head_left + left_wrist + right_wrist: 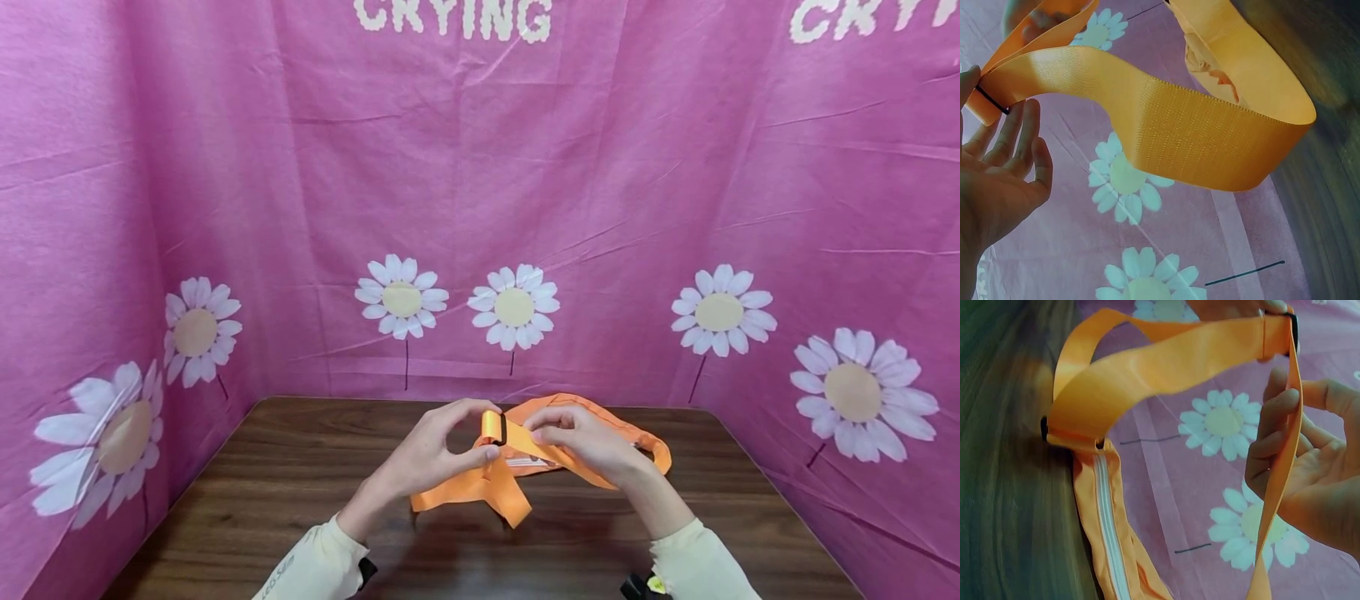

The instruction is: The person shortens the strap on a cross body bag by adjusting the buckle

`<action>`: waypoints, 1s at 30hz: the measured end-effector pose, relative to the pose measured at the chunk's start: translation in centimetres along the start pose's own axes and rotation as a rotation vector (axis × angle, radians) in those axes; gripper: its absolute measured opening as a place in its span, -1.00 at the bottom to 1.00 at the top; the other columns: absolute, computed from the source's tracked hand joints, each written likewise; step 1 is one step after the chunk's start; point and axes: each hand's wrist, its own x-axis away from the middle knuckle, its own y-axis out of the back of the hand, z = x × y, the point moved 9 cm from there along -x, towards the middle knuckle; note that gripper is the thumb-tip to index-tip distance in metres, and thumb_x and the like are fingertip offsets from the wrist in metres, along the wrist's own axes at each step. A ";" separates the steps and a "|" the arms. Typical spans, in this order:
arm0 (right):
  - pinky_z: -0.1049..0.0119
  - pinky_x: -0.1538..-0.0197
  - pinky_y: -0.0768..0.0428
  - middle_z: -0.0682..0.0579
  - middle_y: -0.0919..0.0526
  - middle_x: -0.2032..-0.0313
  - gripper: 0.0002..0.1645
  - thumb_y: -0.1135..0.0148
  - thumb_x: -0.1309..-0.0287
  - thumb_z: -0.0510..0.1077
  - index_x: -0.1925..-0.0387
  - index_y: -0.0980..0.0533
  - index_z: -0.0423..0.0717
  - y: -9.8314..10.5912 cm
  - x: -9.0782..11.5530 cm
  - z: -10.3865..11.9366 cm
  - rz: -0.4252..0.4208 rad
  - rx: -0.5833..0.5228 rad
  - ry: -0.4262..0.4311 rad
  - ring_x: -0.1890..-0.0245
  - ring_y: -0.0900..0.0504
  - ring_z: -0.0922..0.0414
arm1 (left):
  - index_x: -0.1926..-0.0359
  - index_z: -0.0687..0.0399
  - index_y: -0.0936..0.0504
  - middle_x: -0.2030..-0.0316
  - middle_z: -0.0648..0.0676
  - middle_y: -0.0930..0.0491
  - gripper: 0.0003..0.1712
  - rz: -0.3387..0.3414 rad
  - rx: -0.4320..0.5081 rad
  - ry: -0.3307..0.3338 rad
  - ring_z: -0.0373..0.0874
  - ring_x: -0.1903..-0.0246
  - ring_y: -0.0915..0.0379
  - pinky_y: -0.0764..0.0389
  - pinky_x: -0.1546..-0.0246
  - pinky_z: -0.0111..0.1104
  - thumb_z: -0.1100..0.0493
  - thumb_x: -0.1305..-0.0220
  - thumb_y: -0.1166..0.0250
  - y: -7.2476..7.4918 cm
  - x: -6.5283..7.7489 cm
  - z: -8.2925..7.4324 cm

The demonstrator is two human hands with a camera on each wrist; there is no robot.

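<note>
An orange zipped pouch bag (558, 403) lies on the table, its white zipper (1109, 528) showing in the right wrist view. Its webbing strap (517, 442) is raised in front of it. My left hand (429, 450) holds the strap's black slider buckle (502, 429) between thumb and fingers, where the webbing folds through. To the right of the buckle, my right hand (588, 437) pinches the strap between thumb and index finger. Below my left hand, a strap loop (1197, 137) hangs toward the table. Part of the bag is hidden behind my right hand.
The brown wooden table (300, 467) carries the bag near its far edge. A pink cloth (465, 183) with printed daisies encloses the back and both sides.
</note>
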 end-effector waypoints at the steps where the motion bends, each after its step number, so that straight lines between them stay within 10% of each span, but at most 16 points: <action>1: 0.00 -0.17 -0.39 -0.15 -0.56 -0.04 -0.70 -0.27 -0.40 -0.09 -0.01 -0.64 -0.21 0.2 0.1 0.0 0.004 0.027 0.006 -0.10 -0.45 -0.10 | -0.22 -0.07 -0.56 -0.04 -0.18 -0.61 -0.50 -0.009 -0.009 0.003 -0.21 -0.04 -0.55 -0.57 -0.06 -0.05 -0.03 -0.32 -0.44 0.2 0.0 0.0; 8: 0.20 0.13 -0.52 -0.03 -0.48 0.43 -0.72 -0.24 -0.41 -0.16 0.00 -0.63 -0.29 0.5 0.2 0.3 0.037 -0.004 0.070 0.29 -0.49 0.09 | -0.21 -0.20 -0.53 -0.01 -0.24 -0.61 -0.49 -0.004 -0.016 0.064 -0.24 -0.03 -0.54 -0.55 -0.05 -0.16 -0.06 -0.30 -0.45 0.1 0.2 0.5; 30: 0.11 -0.04 -0.39 -0.05 -0.53 0.09 -0.87 -0.22 -0.38 -0.23 0.12 -0.61 -0.19 -1.2 -0.4 0.3 0.016 -0.207 0.079 0.00 -0.39 -0.01 | -0.17 -0.15 -0.56 0.01 -0.23 -0.61 -0.49 0.012 -0.015 0.031 -0.23 0.02 -0.53 -0.56 -0.03 -0.19 -0.04 -0.25 -0.50 -0.4 0.1 0.2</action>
